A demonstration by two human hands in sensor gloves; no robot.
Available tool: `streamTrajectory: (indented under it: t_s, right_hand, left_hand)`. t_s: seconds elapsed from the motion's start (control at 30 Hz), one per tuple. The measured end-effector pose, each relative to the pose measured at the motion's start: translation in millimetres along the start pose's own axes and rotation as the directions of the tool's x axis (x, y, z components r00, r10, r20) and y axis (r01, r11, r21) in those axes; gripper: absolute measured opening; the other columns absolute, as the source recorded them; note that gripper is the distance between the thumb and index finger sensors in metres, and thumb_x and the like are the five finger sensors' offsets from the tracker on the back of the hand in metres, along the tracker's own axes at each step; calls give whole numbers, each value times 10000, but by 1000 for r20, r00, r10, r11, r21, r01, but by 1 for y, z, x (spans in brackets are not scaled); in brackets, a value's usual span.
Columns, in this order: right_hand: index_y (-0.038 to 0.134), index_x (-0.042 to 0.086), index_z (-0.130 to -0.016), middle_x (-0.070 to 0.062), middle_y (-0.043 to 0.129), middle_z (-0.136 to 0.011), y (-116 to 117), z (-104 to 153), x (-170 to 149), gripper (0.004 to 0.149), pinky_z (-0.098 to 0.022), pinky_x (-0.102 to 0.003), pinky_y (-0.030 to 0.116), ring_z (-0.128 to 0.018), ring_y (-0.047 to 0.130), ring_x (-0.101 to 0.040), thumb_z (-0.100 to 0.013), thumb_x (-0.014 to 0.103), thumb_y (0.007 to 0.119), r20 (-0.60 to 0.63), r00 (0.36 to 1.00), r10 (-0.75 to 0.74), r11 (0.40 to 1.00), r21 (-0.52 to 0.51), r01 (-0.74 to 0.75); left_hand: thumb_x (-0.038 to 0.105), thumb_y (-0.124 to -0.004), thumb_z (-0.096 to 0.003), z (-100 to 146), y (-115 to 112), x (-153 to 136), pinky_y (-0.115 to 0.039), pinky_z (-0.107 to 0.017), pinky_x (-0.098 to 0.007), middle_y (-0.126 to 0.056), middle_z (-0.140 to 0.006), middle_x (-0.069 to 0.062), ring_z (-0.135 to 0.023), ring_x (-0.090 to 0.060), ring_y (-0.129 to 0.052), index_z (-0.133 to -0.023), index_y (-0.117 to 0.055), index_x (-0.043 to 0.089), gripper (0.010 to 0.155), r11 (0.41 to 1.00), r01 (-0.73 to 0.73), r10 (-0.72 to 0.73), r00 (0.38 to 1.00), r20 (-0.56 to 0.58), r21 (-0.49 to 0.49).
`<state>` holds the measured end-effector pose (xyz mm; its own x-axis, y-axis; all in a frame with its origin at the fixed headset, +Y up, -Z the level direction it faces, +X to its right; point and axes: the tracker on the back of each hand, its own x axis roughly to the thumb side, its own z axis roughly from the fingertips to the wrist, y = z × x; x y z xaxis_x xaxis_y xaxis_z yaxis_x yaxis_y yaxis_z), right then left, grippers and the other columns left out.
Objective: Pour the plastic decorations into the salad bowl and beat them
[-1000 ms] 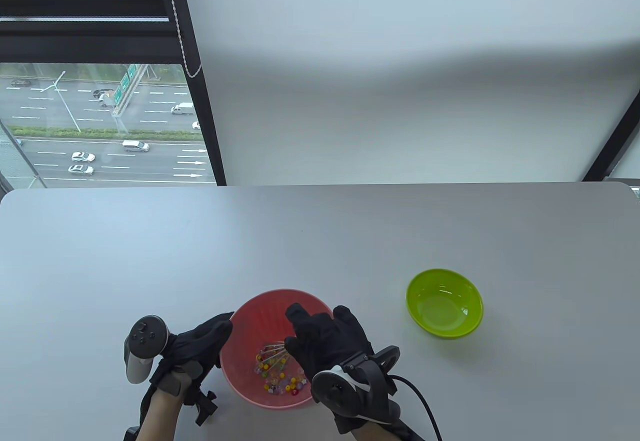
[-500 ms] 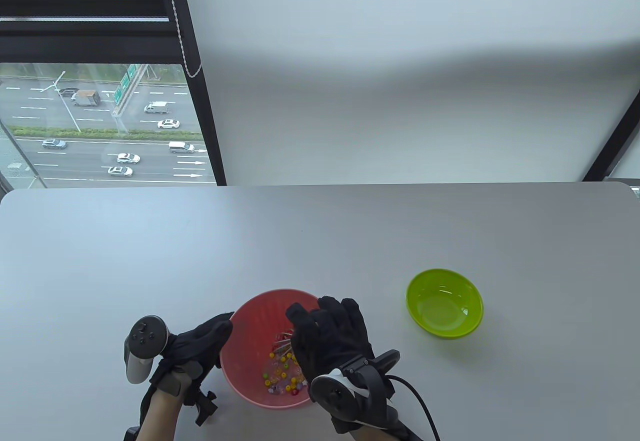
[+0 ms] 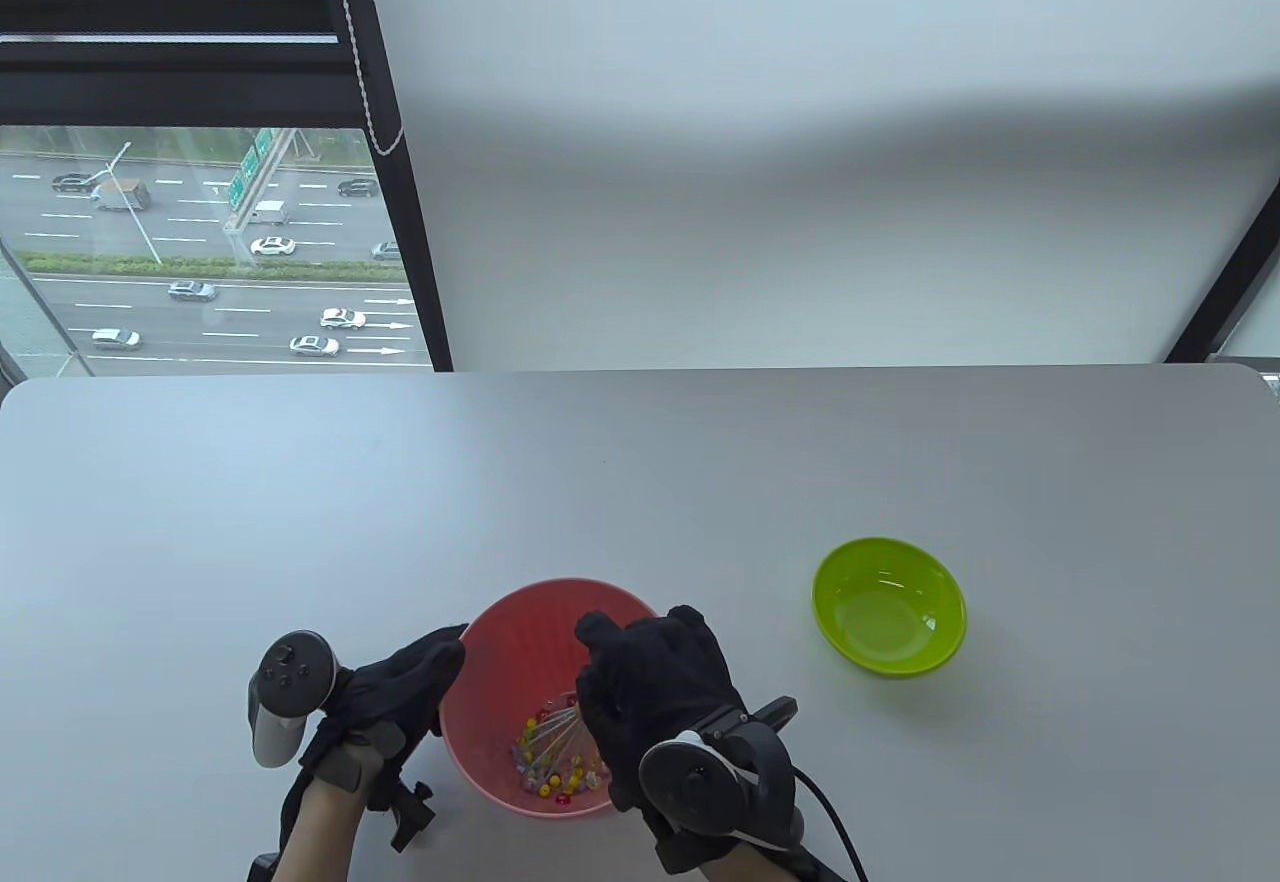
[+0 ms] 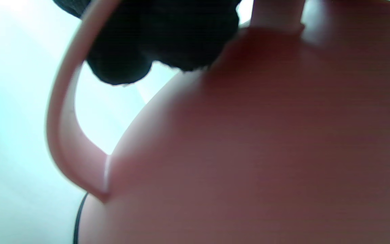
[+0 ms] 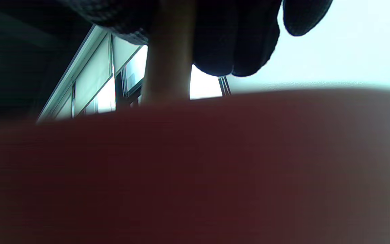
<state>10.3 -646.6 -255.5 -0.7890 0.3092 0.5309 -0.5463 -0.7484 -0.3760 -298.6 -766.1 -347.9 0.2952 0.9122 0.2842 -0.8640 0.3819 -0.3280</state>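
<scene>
We see the tabletop (image 3: 640, 482) lying bare from its far edge down to the pink salad bowl (image 3: 520, 622). To the right, only the green bowl (image 3: 889, 605) stands in the way, well apart, with passable room between both bowls.

A pink bowl (image 3: 500, 642) holds yellow, red and clear beads (image 3: 552, 772); another bowl (image 3: 889, 606) is lime green; the gloves (image 3: 655, 682) are black.

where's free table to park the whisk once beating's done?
Free: the table behind the pink salad bowl, and the strip between it and the green bowl. Also bare right of the green bowl. Crowded: the near edge, where the left hand and the right hand flank the pink bowl.
</scene>
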Motion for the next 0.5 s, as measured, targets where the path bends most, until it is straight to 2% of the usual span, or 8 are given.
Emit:
streamTrajectory:
  t_s: [0.07, 0.27, 0.37, 0.5]
  right_hand:
    - [529, 314, -1056, 64, 853, -801, 2, 0, 2, 539, -733, -560, 561, -835, 819, -291, -584, 492, 718, 21, 999, 39, 999, 19, -39]
    - [555, 327, -1042, 50, 857, -863, 3, 1, 7, 519, -734, -543, 583, -854, 842, -285, -577, 464, 739, 43, 994, 100, 995, -11, -100]
    - [540, 340, -1042, 62, 835, -878, 2, 1, 7, 507, -741, -542, 569, -872, 819, -281, -585, 461, 724, 58, 986, 159, 987, -18, -159]
    - [523, 349, -1042, 66, 817, -882, 2, 1, 8, 499, -747, -545, 552, -883, 794, -282, -591, 457, 707, 58, 985, 160, 987, -17, -159]
  left_hand:
    - [692, -576, -561, 0, 0, 0, -566, -707, -616, -942, -389, -16, -539, -330, -951, -959, -755, 40, 784, 1000, 2, -2, 1000, 1, 2]
    - [693, -576, -561, 0, 0, 0, -566, -707, -616, -941, -389, -17, -539, -332, -950, -959, -755, 40, 785, 1000, 3, -3, 1000, 2, 3]
    - [692, -577, -561, 0, 0, 0, -566, -707, -616, -941, -389, -17, -539, -331, -950, -959, -755, 41, 783, 1000, 2, -2, 1000, 1, 1]
    - [692, -577, -561, 0, 0, 0, -566, -707, -616, -941, -389, -18, -539, -332, -950, -959, -755, 40, 784, 1000, 1, -1, 1000, 1, 0]
